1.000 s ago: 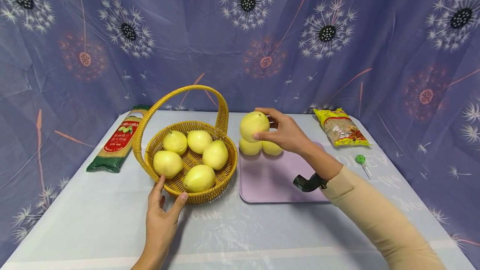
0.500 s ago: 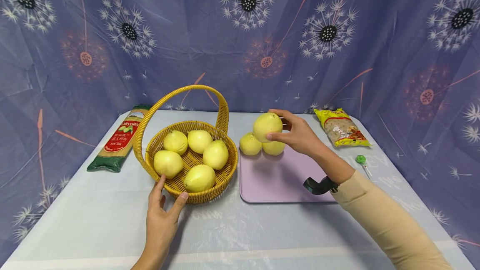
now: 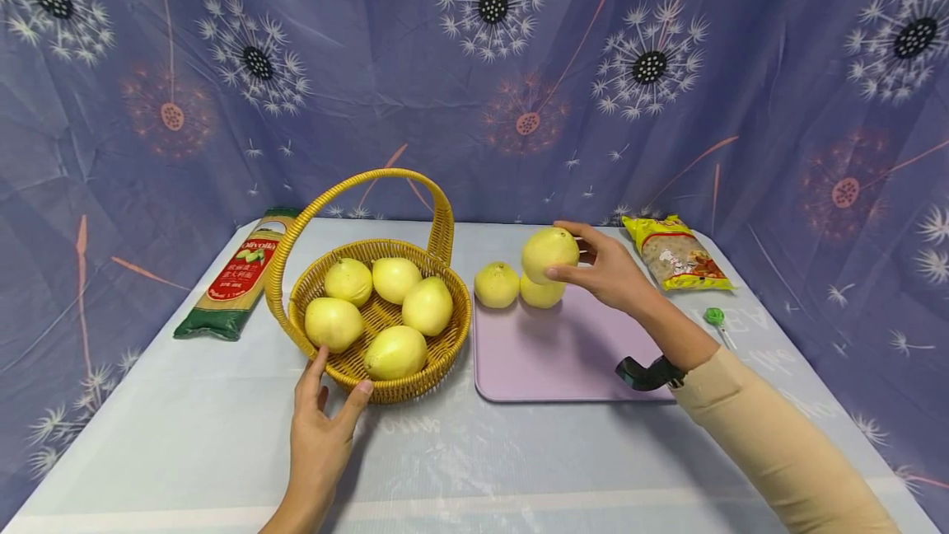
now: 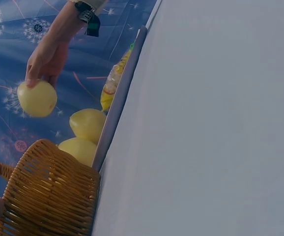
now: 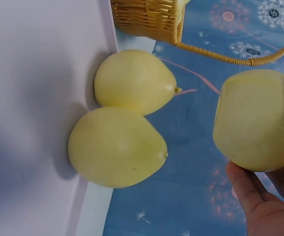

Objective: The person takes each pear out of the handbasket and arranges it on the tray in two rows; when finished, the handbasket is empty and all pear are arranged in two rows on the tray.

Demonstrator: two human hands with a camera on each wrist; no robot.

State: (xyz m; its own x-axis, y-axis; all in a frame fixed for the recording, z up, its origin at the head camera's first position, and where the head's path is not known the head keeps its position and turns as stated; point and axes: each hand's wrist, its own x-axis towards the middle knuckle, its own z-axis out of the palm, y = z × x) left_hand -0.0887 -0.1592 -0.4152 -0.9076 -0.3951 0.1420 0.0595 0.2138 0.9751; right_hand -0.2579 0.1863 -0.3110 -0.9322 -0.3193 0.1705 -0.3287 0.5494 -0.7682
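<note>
My right hand (image 3: pixel 610 269) holds a pale yellow melon (image 3: pixel 550 255) raised over the purple tray (image 3: pixel 578 361), thumb and fingers around its side. On the tray's far left part two more melons sit side by side, the left melon (image 3: pixel 497 284) in full view and the right melon (image 5: pixel 117 146) partly covered by the held one in the head view. My left hand (image 3: pixel 320 427) touches the near rim of the yellow wicker basket (image 3: pixel 423 386), thumb and forefinger spread apart. Several melons (image 3: pixel 395 353) lie inside this basket under its tall arched handle.
A green and red spaghetti packet (image 3: pixel 240 274) lies left of the basket. At the back right is a yellow snack bag (image 3: pixel 678 254), with a green lollipop (image 3: pixel 715 318) in front of it. A dandelion-print curtain (image 3: pixel 415 48) hangs behind the table.
My right hand has carried the melon rightward and slightly down, from over the left melon on the tray to over the right one. My left hand keeps its place at the basket.
</note>
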